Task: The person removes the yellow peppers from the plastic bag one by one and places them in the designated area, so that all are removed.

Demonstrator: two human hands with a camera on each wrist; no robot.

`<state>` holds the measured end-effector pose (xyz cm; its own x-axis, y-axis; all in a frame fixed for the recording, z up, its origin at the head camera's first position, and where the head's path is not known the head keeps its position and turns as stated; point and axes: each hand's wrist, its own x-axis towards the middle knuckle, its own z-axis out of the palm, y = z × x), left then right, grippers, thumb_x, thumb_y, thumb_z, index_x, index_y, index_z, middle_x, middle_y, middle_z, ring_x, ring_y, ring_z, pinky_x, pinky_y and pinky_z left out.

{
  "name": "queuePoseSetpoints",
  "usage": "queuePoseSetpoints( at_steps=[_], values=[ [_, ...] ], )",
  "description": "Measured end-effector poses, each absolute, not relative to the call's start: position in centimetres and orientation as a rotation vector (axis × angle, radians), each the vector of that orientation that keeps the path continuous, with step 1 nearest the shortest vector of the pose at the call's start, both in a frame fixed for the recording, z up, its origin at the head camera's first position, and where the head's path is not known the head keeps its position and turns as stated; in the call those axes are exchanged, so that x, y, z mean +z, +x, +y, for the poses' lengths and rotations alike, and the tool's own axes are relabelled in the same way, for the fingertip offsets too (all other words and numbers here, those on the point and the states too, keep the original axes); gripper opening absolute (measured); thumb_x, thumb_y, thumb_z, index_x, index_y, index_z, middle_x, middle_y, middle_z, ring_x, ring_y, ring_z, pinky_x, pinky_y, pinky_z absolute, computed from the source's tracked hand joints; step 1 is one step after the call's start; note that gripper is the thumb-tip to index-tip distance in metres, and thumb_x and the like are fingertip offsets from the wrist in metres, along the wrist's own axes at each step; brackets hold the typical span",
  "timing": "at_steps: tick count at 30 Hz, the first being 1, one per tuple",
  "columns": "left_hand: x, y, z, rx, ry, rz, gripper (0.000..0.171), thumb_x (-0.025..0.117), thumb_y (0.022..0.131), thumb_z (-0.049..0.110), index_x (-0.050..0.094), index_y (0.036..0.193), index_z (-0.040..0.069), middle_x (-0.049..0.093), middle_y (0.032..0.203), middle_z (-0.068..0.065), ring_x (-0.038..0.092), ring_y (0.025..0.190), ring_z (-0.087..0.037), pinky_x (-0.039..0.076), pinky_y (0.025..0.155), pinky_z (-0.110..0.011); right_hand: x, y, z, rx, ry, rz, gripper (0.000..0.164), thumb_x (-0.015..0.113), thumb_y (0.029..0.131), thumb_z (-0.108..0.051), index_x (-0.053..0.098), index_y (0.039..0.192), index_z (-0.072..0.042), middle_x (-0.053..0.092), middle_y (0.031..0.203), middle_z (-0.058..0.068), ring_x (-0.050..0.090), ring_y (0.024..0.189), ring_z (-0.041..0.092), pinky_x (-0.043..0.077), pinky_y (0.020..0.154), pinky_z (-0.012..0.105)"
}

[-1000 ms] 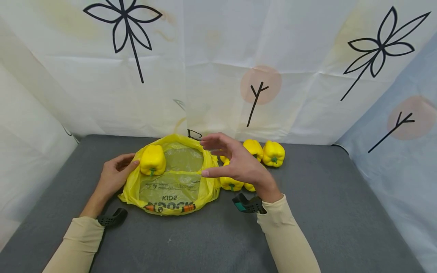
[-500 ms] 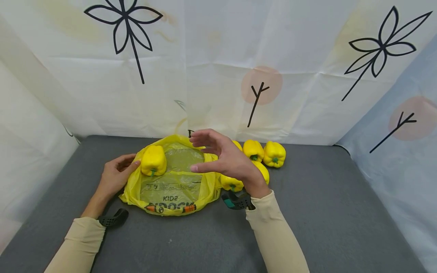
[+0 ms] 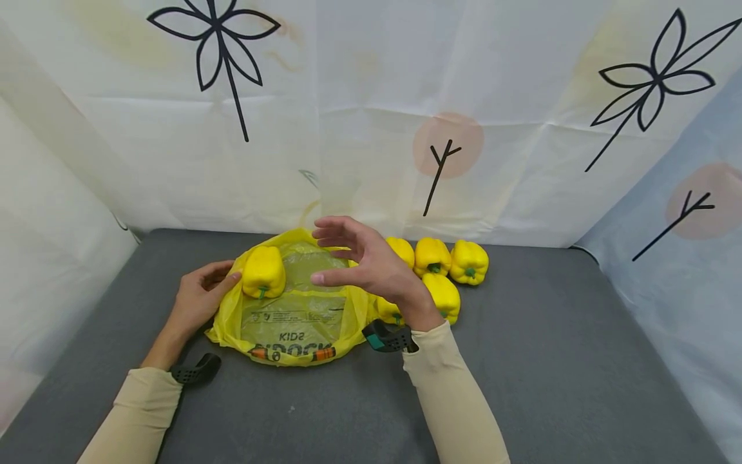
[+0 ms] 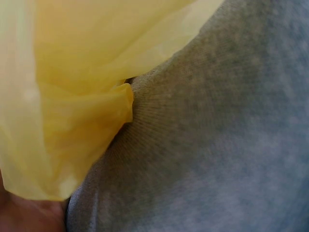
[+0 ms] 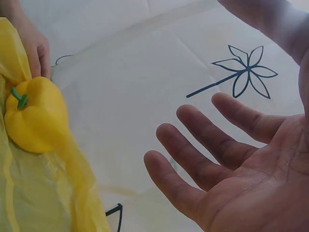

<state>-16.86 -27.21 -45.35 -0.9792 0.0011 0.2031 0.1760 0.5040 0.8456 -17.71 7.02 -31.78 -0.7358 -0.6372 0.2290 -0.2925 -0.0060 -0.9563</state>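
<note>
A yellow plastic bag (image 3: 301, 308) lies with its mouth spread wide, its rim rolled outward and dark print showing inside. One yellow bell pepper (image 3: 264, 270) with a green stem sits inside at the left. My left hand (image 3: 199, 298) pinches the bag's left rim beside that pepper, thumb on the near side; in the left wrist view, yellow plastic (image 4: 82, 121) covers most of this hand. Above the bag's right side hangs my right hand (image 3: 377, 264), fingers spread and thumb apart, holding nothing. Its palm (image 5: 270, 193) shows bare in the right wrist view.
Several more yellow bell peppers (image 3: 469, 263) cluster right of the bag, some partly hidden behind my right hand and wrist. Everything lies on a dark grey table (image 3: 551, 361). A white patterned cloth (image 3: 371, 129) rises along its back edge, with more cloth at both sides.
My right hand has moved left, from beside the loose peppers to over the bag, uncovering more of them. My left hand and the pepper in the bag stay put.
</note>
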Motion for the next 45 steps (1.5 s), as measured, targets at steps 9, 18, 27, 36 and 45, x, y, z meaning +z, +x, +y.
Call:
queuePoseSetpoints(
  at_steps=[9,18,27,36,45],
  values=[
    [-45.4,-17.0,-27.2,-1.470,-0.156,-2.563,0.047,0.061,0.104,0.029,0.059,0.137,-0.004,0.064,0.114,-0.007,0.060,0.090,0.008,0.050,0.075,-0.010,-32.4,-18.1,6.2,-1.817,-0.959,1.981,0.068,0.075,0.089,-0.004,0.045,0.150,-0.008,0.050,0.147,0.009,0.048,0.135,0.028,0.037,0.114,0.046],
    [-45.3,-17.0,-27.2,-1.480,-0.151,-2.559,0.047,0.061,0.104,0.029,0.059,0.137,-0.004,0.064,0.114,-0.008,0.060,0.090,0.007,0.050,0.075,-0.010,-33.0,-18.5,5.2,-1.820,-0.933,1.966,0.069,0.075,0.088,-0.004,0.045,0.150,-0.009,0.049,0.148,0.005,0.049,0.134,0.021,0.037,0.114,0.041],
    [-45.4,-16.9,-27.3,-1.482,-0.154,-2.556,0.046,0.062,0.104,0.029,0.060,0.137,-0.003,0.063,0.111,0.003,0.060,0.090,0.007,0.050,0.075,-0.010,-33.0,-18.6,4.2,-1.844,-0.930,1.947,0.069,0.075,0.090,-0.003,0.044,0.151,-0.011,0.045,0.151,0.010,0.047,0.136,0.024,0.038,0.114,0.039],
    [-45.5,-17.0,-27.3,-1.482,-0.153,-2.551,0.046,0.062,0.104,0.029,0.060,0.137,-0.003,0.063,0.112,0.001,0.060,0.091,0.007,0.050,0.076,-0.010,-33.2,-18.7,3.3,-1.902,-0.883,1.915,0.067,0.075,0.090,-0.004,0.046,0.150,-0.010,0.048,0.148,0.006,0.046,0.137,0.029,0.038,0.114,0.040],
    [-45.4,-16.8,-27.1,-1.480,-0.134,-2.562,0.047,0.062,0.104,0.029,0.059,0.138,-0.003,0.064,0.119,-0.019,0.060,0.091,0.007,0.050,0.076,-0.010,-33.5,-18.8,2.7,-1.929,-0.868,1.901,0.066,0.074,0.090,-0.005,0.046,0.149,-0.010,0.049,0.146,0.005,0.049,0.133,0.019,0.039,0.114,0.041]
  ],
)
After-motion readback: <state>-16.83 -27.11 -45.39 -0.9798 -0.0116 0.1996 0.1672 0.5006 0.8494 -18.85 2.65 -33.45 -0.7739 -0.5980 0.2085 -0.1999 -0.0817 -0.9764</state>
